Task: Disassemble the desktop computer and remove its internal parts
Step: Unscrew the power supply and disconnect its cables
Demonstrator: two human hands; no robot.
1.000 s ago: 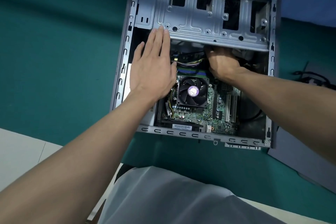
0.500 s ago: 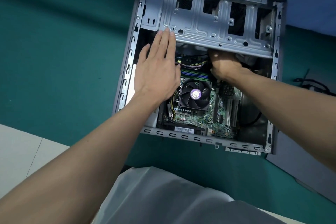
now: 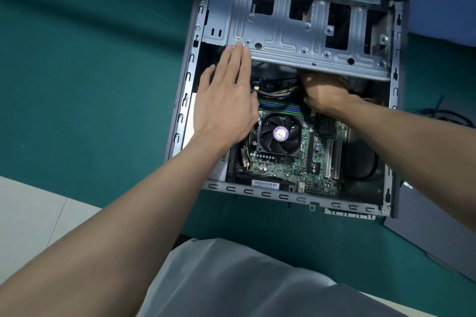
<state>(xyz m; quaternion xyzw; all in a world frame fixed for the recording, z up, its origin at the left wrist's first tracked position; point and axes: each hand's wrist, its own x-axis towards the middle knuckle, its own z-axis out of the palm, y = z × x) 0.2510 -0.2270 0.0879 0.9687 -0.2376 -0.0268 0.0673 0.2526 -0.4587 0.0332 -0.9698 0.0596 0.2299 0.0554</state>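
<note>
A teal green felt-like table cover (image 3: 90, 59) fills the left side, and on it, towards the middle and right, lies the open grey steel desktop computer case (image 3: 186, 100) on its side with its inside facing up. The left hand (image 3: 226, 100) reaches in over the case's left rail, flat with its fingers straight and together; the fingertips touch the near left edge of the silver pressed-metal drive cage (image 3: 283, 31), which spans the far part of the case. Below that hand sits the black square cooling fan with a round purple label (image 3: 279, 134) on the green motherboard (image 3: 283, 165), and just beyond the fan lie blue and green memory sticks (image 3: 279, 108). To the right of these, the right hand (image 3: 324, 92) goes under the drive cage's near edge; its fingers are hidden there, so whether it grips anything cannot be told. Just beside the case's right corner rests a dark grey flat panel (image 3: 438, 226), and near the right edge are thin black cables (image 3: 448, 116)
</note>
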